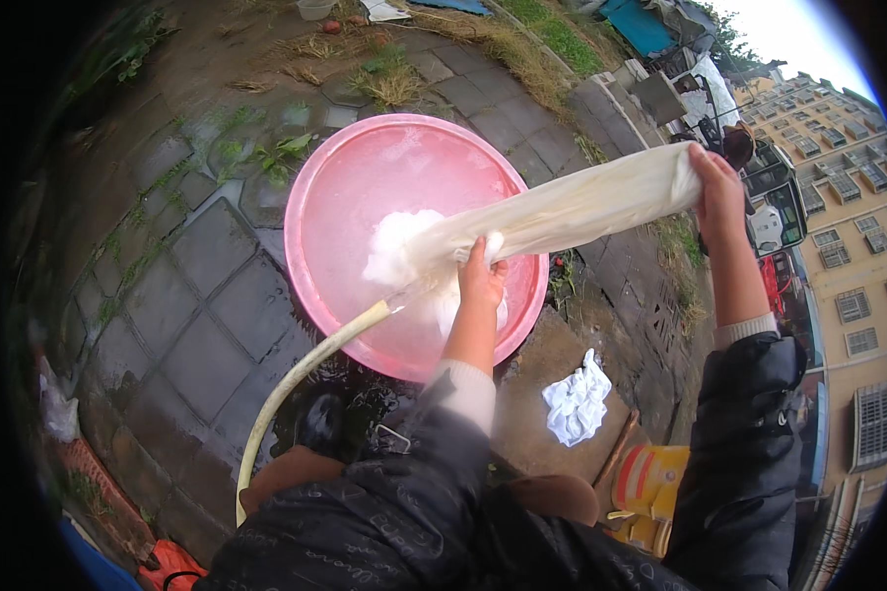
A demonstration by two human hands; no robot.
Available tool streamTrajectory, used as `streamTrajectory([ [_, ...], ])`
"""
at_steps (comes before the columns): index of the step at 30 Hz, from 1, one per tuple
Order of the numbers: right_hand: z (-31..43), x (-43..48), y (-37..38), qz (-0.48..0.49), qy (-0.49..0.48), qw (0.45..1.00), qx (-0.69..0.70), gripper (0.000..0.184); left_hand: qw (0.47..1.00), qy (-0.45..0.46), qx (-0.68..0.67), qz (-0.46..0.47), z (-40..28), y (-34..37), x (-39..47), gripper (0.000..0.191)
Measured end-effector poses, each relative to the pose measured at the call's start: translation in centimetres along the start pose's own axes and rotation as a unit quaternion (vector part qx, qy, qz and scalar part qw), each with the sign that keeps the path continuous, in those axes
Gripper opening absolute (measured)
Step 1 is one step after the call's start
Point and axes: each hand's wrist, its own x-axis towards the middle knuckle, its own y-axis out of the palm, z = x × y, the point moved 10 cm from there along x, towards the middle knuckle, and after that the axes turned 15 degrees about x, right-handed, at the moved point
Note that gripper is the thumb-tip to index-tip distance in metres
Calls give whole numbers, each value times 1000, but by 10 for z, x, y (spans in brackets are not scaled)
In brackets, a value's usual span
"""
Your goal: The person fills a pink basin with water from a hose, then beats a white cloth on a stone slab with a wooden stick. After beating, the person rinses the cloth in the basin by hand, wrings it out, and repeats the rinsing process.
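Observation:
A long wet whitish cloth (pixel 591 203) stretches up to the right out of a big round pink plastic basin (pixel 325 170). Its far end is in my right hand (pixel 718 185), raised high at the right. Over the basin, my left hand (pixel 480 277) pinches a bunched part of the same cloth. The lower end hangs into the basin beside white foam or fabric (pixel 403 244); which of the two it is I cannot tell. A pale yellow hose (pixel 303 362) curves up from below over the basin's near rim, with water coming from its mouth.
A crumpled white cloth (pixel 576 399) lies on a brown slab right of the basin. Yellow buckets (pixel 650 484) stand near my right elbow. Wet paving tiles (pixel 211 369) surround the basin on the left. Vehicles (pixel 776 199) and an apartment building (pixel 857 281) appear farther right.

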Motion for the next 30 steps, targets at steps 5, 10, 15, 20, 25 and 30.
streamTrajectory([
  [5,-152,-15,-78,-141,8,990,-4,21,878,-26,469,-95,-49,-51,1,18],
  [10,-260,-57,-173,-336,63,939,23,21,574,193,796,-18,-170,62,-18,29],
  [15,-299,-56,-140,-187,88,970,128,17,824,315,471,-13,-246,92,-30,31],
  [20,-342,-83,-68,-216,139,965,-59,22,868,212,439,-96,-172,33,8,57],
  [25,-406,-136,54,-3,136,935,-327,42,742,-8,668,53,-7,-42,50,50],
  [30,-478,-195,133,220,169,887,-370,40,615,-35,785,-58,7,-160,67,56],
])
